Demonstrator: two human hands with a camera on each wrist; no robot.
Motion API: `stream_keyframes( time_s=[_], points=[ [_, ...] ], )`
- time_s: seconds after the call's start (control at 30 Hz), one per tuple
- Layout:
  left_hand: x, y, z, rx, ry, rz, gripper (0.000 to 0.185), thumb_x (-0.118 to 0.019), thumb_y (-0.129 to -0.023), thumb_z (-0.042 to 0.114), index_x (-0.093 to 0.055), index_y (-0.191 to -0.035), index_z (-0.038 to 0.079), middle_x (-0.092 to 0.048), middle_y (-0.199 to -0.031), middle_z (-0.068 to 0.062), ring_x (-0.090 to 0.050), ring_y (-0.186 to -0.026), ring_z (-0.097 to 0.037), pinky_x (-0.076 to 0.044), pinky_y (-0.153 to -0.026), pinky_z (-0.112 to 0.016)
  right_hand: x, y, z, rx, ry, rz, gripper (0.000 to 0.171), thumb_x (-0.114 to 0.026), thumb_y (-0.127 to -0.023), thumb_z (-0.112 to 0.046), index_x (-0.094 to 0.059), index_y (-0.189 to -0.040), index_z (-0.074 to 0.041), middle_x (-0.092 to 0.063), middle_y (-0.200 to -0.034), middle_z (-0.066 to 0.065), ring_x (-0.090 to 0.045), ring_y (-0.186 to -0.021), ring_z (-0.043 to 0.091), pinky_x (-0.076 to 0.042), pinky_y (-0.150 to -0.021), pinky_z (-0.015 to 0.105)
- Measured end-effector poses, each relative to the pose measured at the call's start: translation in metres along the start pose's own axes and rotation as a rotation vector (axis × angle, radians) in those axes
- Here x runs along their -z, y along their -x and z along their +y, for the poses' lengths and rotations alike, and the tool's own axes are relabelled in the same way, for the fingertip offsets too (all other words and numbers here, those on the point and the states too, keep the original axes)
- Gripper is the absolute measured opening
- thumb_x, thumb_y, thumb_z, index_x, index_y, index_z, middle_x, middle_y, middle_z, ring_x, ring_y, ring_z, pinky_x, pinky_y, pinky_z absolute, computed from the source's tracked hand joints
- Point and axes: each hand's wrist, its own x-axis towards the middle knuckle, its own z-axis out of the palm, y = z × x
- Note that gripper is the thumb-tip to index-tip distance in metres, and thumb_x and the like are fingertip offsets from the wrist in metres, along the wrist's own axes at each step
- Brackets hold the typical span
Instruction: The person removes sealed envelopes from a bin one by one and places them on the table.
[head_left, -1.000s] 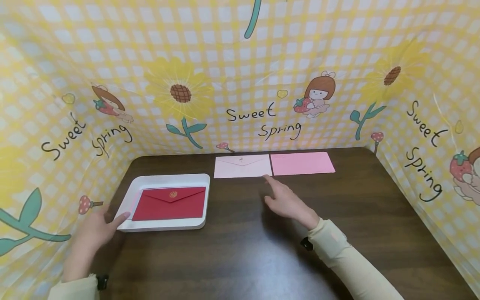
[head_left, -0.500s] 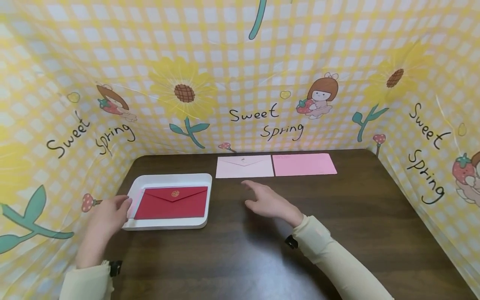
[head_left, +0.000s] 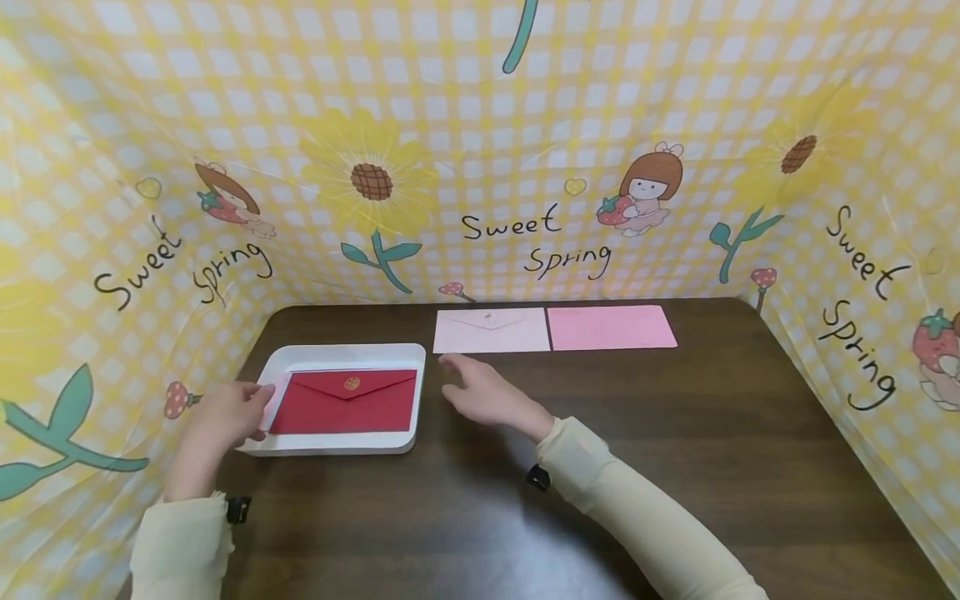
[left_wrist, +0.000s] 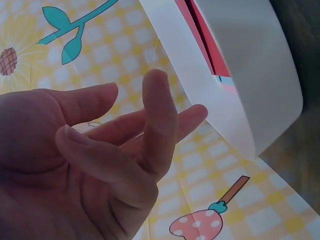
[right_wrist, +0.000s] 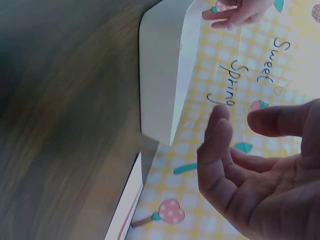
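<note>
A white tray (head_left: 337, 354) lies on the left of the dark table, with a red envelope (head_left: 345, 404) flat inside and a pink edge showing under its left side. My left hand (head_left: 225, 417) is at the tray's left rim, fingers loosely bent and holding nothing. In the left wrist view its fingertips (left_wrist: 197, 112) sit just beside the tray wall (left_wrist: 240, 75). My right hand (head_left: 483, 392) hovers open over the table just right of the tray. The right wrist view has its fingers (right_wrist: 215, 145) spread near the tray's corner (right_wrist: 160, 85).
A pale pink envelope (head_left: 491, 331) and a brighter pink envelope (head_left: 611, 327) lie side by side at the table's back edge. Yellow checked sheets printed with sunflowers (head_left: 371, 179) wall in the table at the back, left and right.
My right hand has moved left from beside the pale pink envelope to near the tray's right side. My left hand has slid forward to the tray's left rim.
</note>
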Motion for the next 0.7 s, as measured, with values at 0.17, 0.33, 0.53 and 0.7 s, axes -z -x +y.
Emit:
stream_keyframes(
  time_s=[0.17,0.33,0.53,0.7],
  points=[
    [0.002,-0.013,0.003,0.018,0.001,-0.037,0.060,-0.045,-0.112,0.029,-0.047,-0.137,-0.025,-0.067,-0.105,-0.035,-0.072,-0.072,-0.026,-0.059,-0.065,-0.043,-0.008,-0.014,-0.012,-0.069,-0.102,-0.012,0.050,-0.056,-0.106,-0.013,-0.046,-0.153,0.000,-0.058,-0.146,0.019,-0.072,-0.080,0.026,-0.056,-0.081,0.033],
    [0.005,-0.022,0.004,0.032,-0.028,-0.060,0.060,-0.048,-0.111,0.029,-0.047,-0.138,-0.025,-0.066,-0.108,-0.035,-0.071,-0.076,-0.028,-0.058,-0.069,-0.044,-0.014,-0.025,-0.024,-0.129,-0.186,-0.053,0.049,-0.056,-0.107,-0.015,-0.046,-0.154,-0.002,-0.059,-0.142,0.018,-0.066,-0.068,0.024,-0.055,-0.061,0.031],
    [0.012,-0.027,0.008,-0.008,-0.049,-0.114,0.057,-0.049,-0.110,0.027,-0.054,-0.130,-0.026,-0.067,-0.103,-0.034,-0.072,-0.078,-0.031,-0.056,-0.070,-0.048,-0.021,-0.036,-0.035,-0.154,-0.272,-0.090,0.057,-0.055,-0.106,-0.011,-0.036,-0.158,-0.001,-0.061,-0.132,0.016,-0.069,-0.077,0.036,-0.056,-0.060,0.035],
    [0.015,-0.032,0.007,-0.009,-0.003,-0.174,0.056,-0.050,-0.109,0.025,-0.054,-0.127,-0.027,-0.056,-0.077,-0.018,-0.073,-0.074,-0.028,-0.047,-0.060,-0.037,-0.027,-0.044,-0.039,-0.204,-0.333,-0.134,0.065,-0.057,-0.104,-0.013,-0.027,-0.160,0.003,-0.064,-0.108,0.012,-0.069,-0.078,0.038,-0.055,-0.061,0.038]
  ],
)
